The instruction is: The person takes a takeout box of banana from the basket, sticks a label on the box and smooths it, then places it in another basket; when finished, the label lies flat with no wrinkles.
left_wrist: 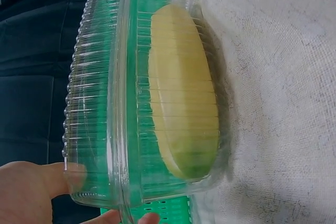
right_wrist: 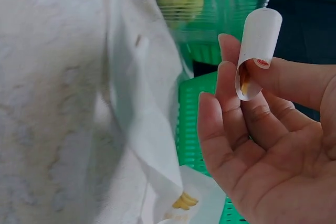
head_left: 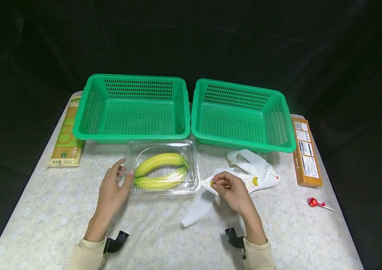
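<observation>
A clear plastic clamshell box (head_left: 195, 165) with a closed lid lies at the middle of the table, two bananas (head_left: 159, 162) inside. My left hand (head_left: 113, 189) grips its left end, thumb and fingers around the corner. In the left wrist view one banana (left_wrist: 184, 93) shows through the ribbed wall. Right of the box, my right hand (head_left: 232, 189) pinches a small curled white sticker (right_wrist: 261, 35) between thumb and fingers. Beneath that hand lies a loose white strip of label backing (head_left: 199, 208), with banana-print stickers on its right part.
Two green plastic baskets (head_left: 131, 138) (head_left: 241, 145) stand side by side behind the box. A yellow-green 500 g packet (head_left: 65, 138) lies at the left, an orange carton (head_left: 307, 153) at the right. Near the right edge is a red-wrapped lollipop (head_left: 313, 202).
</observation>
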